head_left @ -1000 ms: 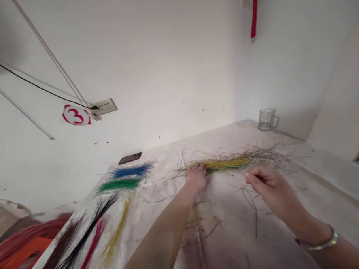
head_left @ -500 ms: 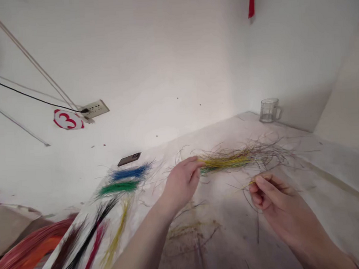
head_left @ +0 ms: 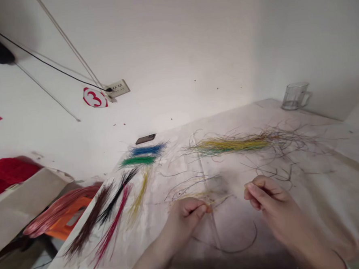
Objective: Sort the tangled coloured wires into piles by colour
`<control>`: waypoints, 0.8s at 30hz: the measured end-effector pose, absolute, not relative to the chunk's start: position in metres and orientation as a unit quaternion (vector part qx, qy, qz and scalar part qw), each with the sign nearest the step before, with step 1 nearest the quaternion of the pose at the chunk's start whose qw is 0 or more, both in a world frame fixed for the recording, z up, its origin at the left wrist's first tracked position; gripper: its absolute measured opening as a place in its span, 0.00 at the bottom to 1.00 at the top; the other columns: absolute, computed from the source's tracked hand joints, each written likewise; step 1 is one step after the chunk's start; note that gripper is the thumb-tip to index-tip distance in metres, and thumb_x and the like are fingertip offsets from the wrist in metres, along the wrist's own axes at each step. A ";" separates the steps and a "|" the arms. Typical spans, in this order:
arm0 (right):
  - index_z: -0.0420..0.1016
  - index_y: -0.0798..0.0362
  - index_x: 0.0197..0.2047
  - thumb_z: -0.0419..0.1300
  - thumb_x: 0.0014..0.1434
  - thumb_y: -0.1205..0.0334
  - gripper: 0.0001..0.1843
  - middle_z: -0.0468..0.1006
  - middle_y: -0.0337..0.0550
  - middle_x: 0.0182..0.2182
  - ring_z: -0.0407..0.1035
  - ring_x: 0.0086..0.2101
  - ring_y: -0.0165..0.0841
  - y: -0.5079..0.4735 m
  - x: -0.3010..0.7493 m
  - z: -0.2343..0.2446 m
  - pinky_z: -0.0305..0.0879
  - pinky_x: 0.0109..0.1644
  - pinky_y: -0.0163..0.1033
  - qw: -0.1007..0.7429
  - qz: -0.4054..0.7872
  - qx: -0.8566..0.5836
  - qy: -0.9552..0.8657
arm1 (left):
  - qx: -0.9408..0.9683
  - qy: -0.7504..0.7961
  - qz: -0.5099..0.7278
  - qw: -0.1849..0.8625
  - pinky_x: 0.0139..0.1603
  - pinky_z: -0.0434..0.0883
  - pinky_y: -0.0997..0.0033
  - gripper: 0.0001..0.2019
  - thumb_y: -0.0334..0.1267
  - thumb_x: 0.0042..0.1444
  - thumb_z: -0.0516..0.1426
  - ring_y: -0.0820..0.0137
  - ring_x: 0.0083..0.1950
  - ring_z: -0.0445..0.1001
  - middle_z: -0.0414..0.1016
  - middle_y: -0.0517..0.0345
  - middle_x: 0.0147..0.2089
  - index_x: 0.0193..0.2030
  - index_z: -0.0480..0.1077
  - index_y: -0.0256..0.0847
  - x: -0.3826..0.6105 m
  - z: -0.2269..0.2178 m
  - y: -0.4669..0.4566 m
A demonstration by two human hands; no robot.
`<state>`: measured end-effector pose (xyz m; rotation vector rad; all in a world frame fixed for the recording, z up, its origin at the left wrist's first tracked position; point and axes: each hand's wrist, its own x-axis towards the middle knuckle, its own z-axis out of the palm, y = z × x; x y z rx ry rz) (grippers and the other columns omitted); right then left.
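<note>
My left hand (head_left: 189, 217) is closed in a pinch over the front middle of the covered table, with what looks like a thin yellow wire at its fingertips. My right hand (head_left: 267, 196) is also pinched shut, a little to the right. Whatever its fingertips hold is too thin and blurred to make out. Behind both hands lies a tangled bundle of yellow and green wires (head_left: 233, 143), untouched. Loose thin strands (head_left: 190, 186) are scattered between the bundle and my left hand. A dark curved wire (head_left: 235, 251) loops in front of the hands.
Sorted bunches lie at left: blue (head_left: 151, 149), green (head_left: 138, 160), brown (head_left: 89, 221), black (head_left: 118, 199), red (head_left: 115, 223) and yellow (head_left: 139, 196). A phone (head_left: 145, 139) rests by the wall, a glass mug (head_left: 294, 97) at the back right. An orange stool (head_left: 67, 220) bears pinkish strands.
My left hand has come away from the yellow-green bundle and down toward me. My right hand stays at a similar height, its yellow wire no longer distinct. The view has turned left and down.
</note>
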<state>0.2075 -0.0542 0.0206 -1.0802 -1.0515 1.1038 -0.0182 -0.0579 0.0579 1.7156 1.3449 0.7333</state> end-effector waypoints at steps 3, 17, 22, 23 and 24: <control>0.68 0.51 0.23 0.58 0.57 0.51 0.16 0.66 0.35 0.20 0.58 0.22 0.28 -0.048 0.197 0.000 0.55 0.27 0.34 0.536 0.443 -0.502 -0.514 | 0.674 0.591 0.285 0.339 0.39 0.67 0.72 0.12 0.41 0.58 0.54 0.68 0.36 0.74 0.78 0.58 0.32 0.32 0.78 0.41 -0.049 0.042 -0.069; 0.70 0.50 0.27 0.52 0.56 0.61 0.10 0.75 0.39 0.26 0.67 0.28 0.33 -0.004 0.172 -0.040 0.57 0.32 0.36 0.337 0.234 -0.557 -0.722 | 0.777 0.599 0.192 0.015 0.43 0.65 0.68 0.14 0.36 0.61 0.50 0.67 0.38 0.71 0.74 0.57 0.30 0.33 0.78 0.43 -0.087 -0.016 -0.041; 0.74 0.51 0.36 0.53 0.55 0.66 0.10 0.78 0.42 0.35 0.70 0.33 0.33 -0.004 0.172 -0.043 0.62 0.37 0.37 0.345 0.222 -0.562 -0.718 | 0.776 0.582 0.242 -0.030 0.45 0.68 0.64 0.12 0.33 0.54 0.55 0.64 0.41 0.70 0.75 0.55 0.37 0.43 0.77 0.43 -0.089 -0.022 -0.043; 0.74 0.51 0.40 0.52 0.54 0.67 0.12 0.77 0.43 0.39 0.70 0.34 0.32 -0.004 0.172 -0.045 0.63 0.38 0.37 0.354 0.222 -0.563 -0.713 | 0.769 0.583 0.258 -0.035 0.47 0.68 0.63 0.14 0.31 0.52 0.56 0.64 0.42 0.70 0.75 0.54 0.40 0.45 0.76 0.43 -0.090 -0.023 -0.044; 0.73 0.52 0.43 0.52 0.54 0.69 0.15 0.76 0.44 0.42 0.70 0.34 0.32 -0.003 0.172 -0.046 0.63 0.39 0.37 0.362 0.222 -0.564 -0.708 | 0.762 0.586 0.273 -0.038 0.48 0.68 0.62 0.17 0.29 0.50 0.56 0.63 0.44 0.70 0.74 0.53 0.42 0.47 0.75 0.42 -0.091 -0.024 -0.045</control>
